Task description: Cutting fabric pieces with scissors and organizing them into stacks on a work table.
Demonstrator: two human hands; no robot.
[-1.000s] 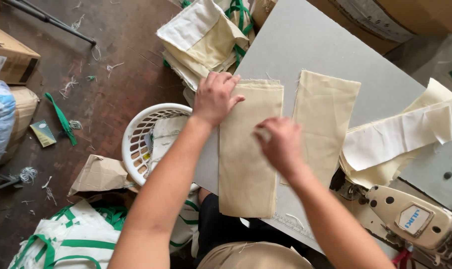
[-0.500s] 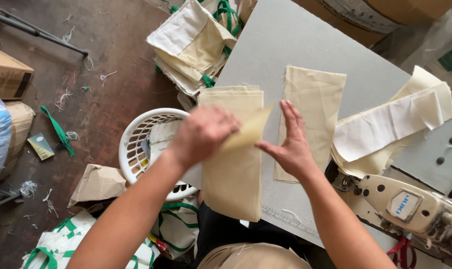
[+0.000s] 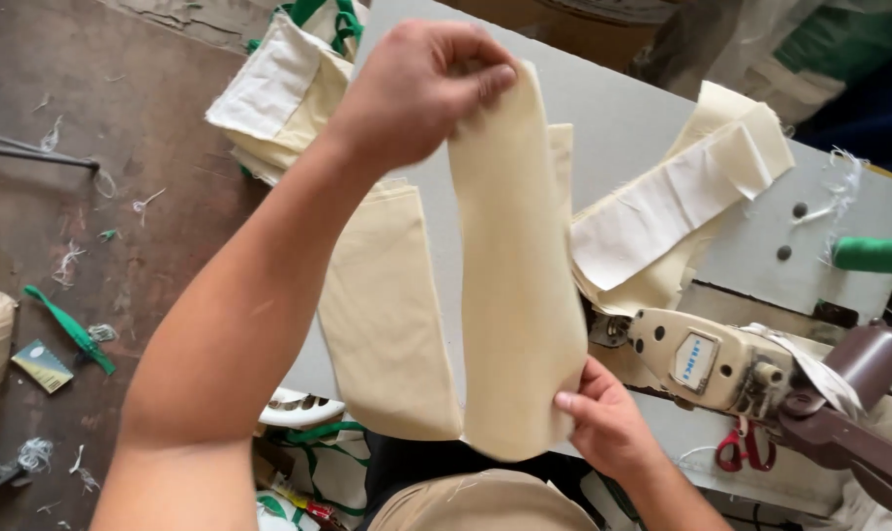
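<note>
A long cream cloth piece (image 3: 515, 285) is lifted off the grey table (image 3: 623, 108) and held stretched lengthwise. My left hand (image 3: 416, 88) pinches its far end high above the table. Its near end is gripped by my right hand (image 3: 603, 418), close to my lap. A second cream piece (image 3: 382, 315) lies flat on the table under my left forearm, hanging over the near edge. A third one shows partly behind the held cloth.
A sewing machine (image 3: 751, 369) stands at the right with red snips (image 3: 731, 447) by it. White cloth strips (image 3: 672, 206) lie piled beyond it, near a green thread spool (image 3: 874, 254). A stack of cloth bags (image 3: 279, 93) and a white basket (image 3: 298, 408) sit at the left.
Both hands were pressing and folding the cloth flat on the table. Now they have picked one piece up and pulled it taut between them. The view has moved closer.
</note>
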